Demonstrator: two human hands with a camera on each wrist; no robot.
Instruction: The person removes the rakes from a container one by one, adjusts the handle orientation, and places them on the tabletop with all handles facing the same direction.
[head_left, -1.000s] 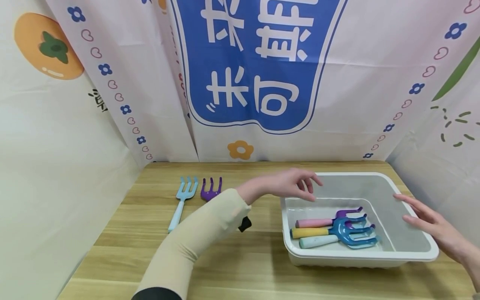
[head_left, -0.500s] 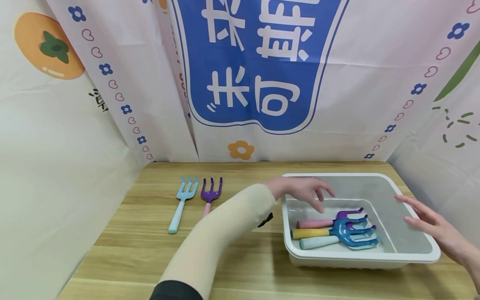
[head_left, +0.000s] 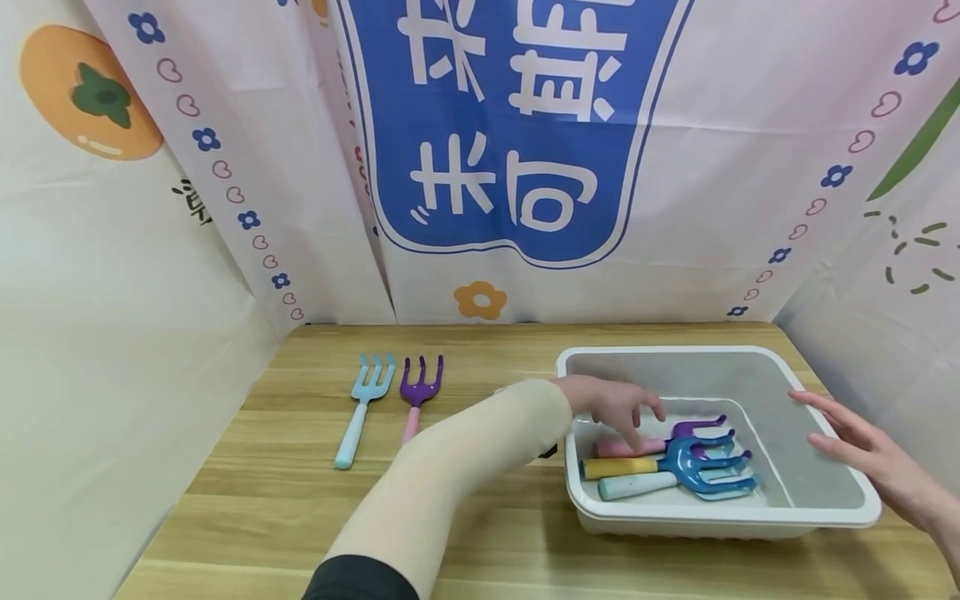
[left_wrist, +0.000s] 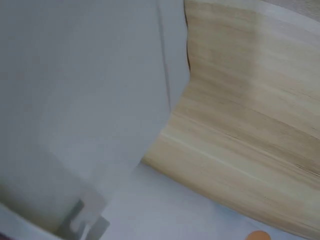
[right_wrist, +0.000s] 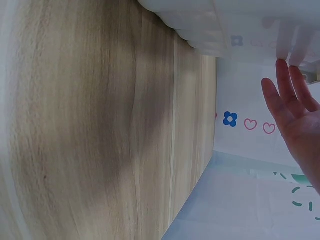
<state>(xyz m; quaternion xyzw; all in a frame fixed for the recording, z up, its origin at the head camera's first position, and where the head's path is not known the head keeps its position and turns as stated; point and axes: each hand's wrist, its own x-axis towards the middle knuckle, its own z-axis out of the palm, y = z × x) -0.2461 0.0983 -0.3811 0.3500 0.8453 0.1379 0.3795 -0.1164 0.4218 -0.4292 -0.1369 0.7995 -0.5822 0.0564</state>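
In the head view my left hand [head_left: 618,404] reaches over the left rim into a white plastic basin [head_left: 697,518]. Its fingers are spread and bent downward, with a fingertip right at the pink handle of a purple hand rake [head_left: 609,448]. Beside that rake lie a blue hand rake with a yellow handle [head_left: 618,467] and one with a pale blue handle [head_left: 636,485], their tines overlapping. My right hand [head_left: 862,446] rests its extended fingers on the basin's right rim; the right wrist view also has these fingers [right_wrist: 285,87] against the basin wall.
On the wooden table [head_left: 480,542], left of the basin, lie a light blue hand rake [head_left: 358,421] and a purple one [head_left: 420,392] with a pink handle, its lower end hidden by my left sleeve [head_left: 450,458]. Printed cloth [head_left: 697,208] walls the back and sides.
My left hand has moved right and down, from above the basin's left rim to the pink handle inside. The right hand stays at the rim.
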